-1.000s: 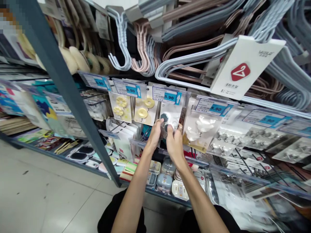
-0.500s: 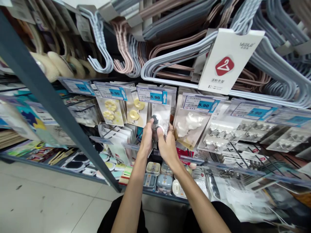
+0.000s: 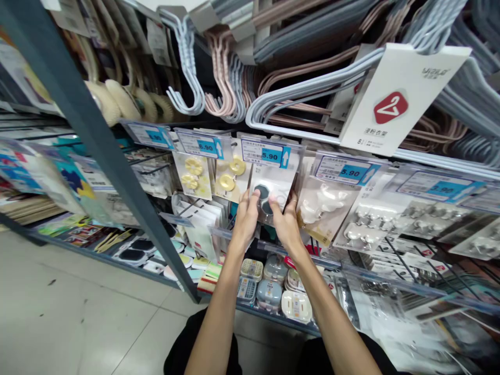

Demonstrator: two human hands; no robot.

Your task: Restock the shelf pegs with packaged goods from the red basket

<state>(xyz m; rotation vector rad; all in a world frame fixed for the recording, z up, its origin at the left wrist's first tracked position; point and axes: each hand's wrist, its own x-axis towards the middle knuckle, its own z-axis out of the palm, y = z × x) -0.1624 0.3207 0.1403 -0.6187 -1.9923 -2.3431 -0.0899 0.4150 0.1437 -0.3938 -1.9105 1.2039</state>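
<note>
Both my hands hold a hanging pack of dark hooks (image 3: 261, 192) by its lower sides, under a price tag (image 3: 265, 154) reading 5.90. My left hand (image 3: 245, 219) has its fingers behind the pack's left edge and its thumb on the front. On the right edge, my right hand (image 3: 288, 223) grips with its thumb across the front; a ring shows on one finger. Left of my hands hang packs of yellow hooks (image 3: 227, 182) and yellow flower-shaped hooks (image 3: 193, 166). To the right hang packs of white hooks (image 3: 322, 202).
Blue and pink clothes hangers (image 3: 219, 78) jut out above, with a large white hanger label (image 3: 402, 104). A dark shelf post (image 3: 105, 156) slants down at left. Soap boxes (image 3: 269, 294) stand on the bottom shelf. Tiled floor (image 3: 78, 312) lies at lower left.
The view has shifted so the shelf appears further right. My right thumb has moved off the middle of the pack, and the dark hooks now show more clearly.
</note>
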